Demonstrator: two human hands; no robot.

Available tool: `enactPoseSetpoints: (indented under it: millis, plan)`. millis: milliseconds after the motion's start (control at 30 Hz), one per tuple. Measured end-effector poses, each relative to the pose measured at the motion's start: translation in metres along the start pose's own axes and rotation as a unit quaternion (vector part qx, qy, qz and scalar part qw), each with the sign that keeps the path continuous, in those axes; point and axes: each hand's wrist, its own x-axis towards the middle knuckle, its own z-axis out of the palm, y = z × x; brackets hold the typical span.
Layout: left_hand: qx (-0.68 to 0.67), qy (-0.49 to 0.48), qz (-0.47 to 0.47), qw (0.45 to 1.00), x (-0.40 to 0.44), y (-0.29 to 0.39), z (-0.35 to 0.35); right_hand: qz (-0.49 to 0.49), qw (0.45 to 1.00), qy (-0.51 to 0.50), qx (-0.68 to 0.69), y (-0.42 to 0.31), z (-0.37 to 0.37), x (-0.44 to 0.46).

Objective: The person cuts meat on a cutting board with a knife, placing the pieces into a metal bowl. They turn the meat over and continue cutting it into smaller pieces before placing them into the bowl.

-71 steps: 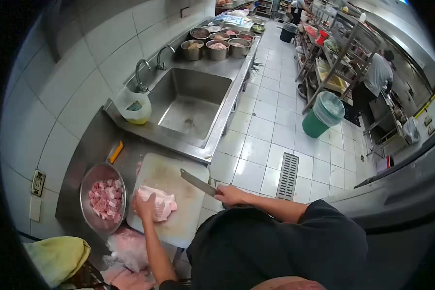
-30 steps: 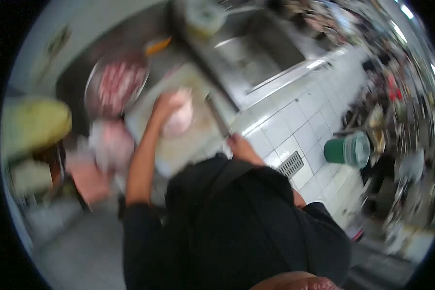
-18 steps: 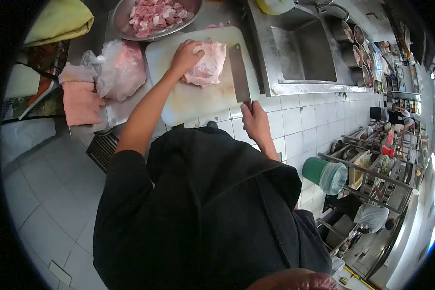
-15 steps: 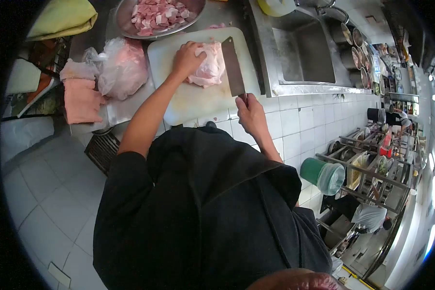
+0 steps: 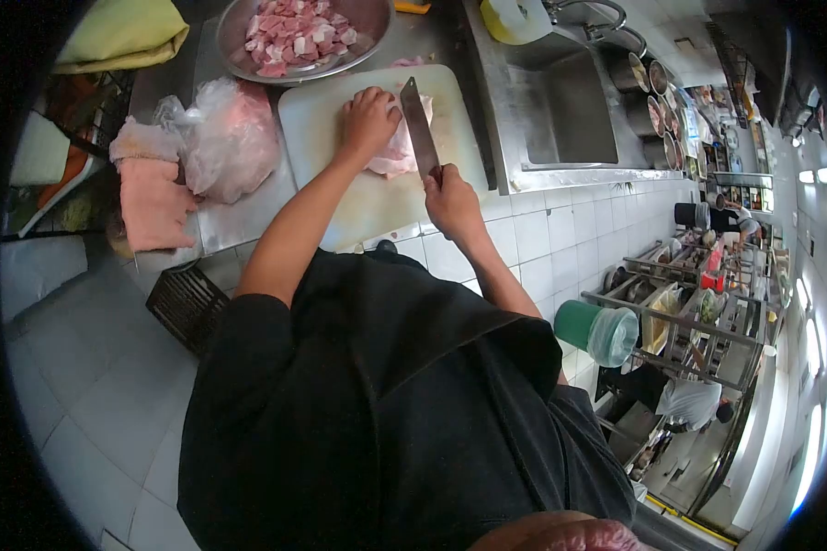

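Note:
A pale pink slab of meat (image 5: 396,154) lies on the white cutting board (image 5: 349,216). My left hand (image 5: 370,124) presses on its left side with bent fingers. My right hand (image 5: 454,202) is wrapped round the handle of a cleaver (image 5: 420,129). The broad blade stands over the right part of the meat, close to my left fingertips; whether its edge touches the meat is hard to tell. Beyond the board, a metal bowl (image 5: 382,48) holds cut pink meat pieces.
Left of the board lie a plastic bag of meat (image 5: 234,147) and a pink cloth-like piece (image 5: 154,207). To the right is a steel sink (image 5: 560,110). A green bin (image 5: 574,324) stands on the floor, near a co-worker (image 5: 689,401) by metal racks.
The cleaver has moved left from the board's right side to over the meat, with my right hand on it. My left hand stays on the meat. The view has turned and shifted.

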Motion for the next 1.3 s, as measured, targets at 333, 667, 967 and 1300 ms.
enactPoseSetpoints:
  millis: [333, 667, 967, 1300]
  plan:
    - [0.016, 0.010, 0.078, 0.997, -0.004, 0.005, 0.008, 0.058, 0.997, -0.051, -0.027, -0.002, 0.013, 0.036]
    - [0.020, -0.003, 0.060, 0.998, 0.002, 0.015, 0.003, 0.147, 0.976, -0.150, 0.055, -0.027, -0.044, 0.007]
    - [0.008, -0.025, 0.095, 0.995, 0.007, 0.022, 0.001, 0.049, 0.998, -0.026, 0.001, 0.008, 0.029, 0.071]
    - [0.006, 0.000, 0.050, 0.999, 0.004, 0.015, 0.000, 0.101, 0.989, -0.105, 0.036, 0.001, -0.008, 0.013]
